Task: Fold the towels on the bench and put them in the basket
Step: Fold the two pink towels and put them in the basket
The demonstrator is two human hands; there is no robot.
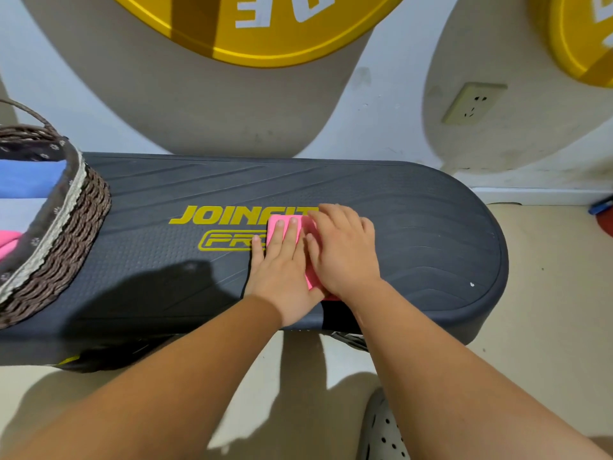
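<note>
**While both hands (311,257) are pressing it flat, that pink towel (311,279) is nowhere near the basket (83,220)**

Since both palms lie open on it with the fingers straight, nothing is actually gripped right now. The left hand (282,260) covers the left part of the small folded towel, and its outermost finger spills onto the table (431,227). The right hand (345,250) lies over the right part, and the two touch in the middle.

The towel sits around mid-table, over the yellow logo (232,215), with its near end close to the front edge. The basket stands at the left end, well apart from it, and has a blue towel (30,180) and something pink (6,242) in it already.

Stuff that could go wrong from here, imo:

- The fold pops open the moment the pressure comes off. Small springy cloth loves doing that.
- If it gets picked up by one edge only, the layers will probably fan out on the way over. A pinch through the whole stack would be safer.
- Any sideways smoothing toward the body could nudge it off the front edge.
- If it catches the basket rim on the way in, it could land unfolded or crooked on the other towels.

Can't tell how many folds it has, since the hands hide most of it.
</note>
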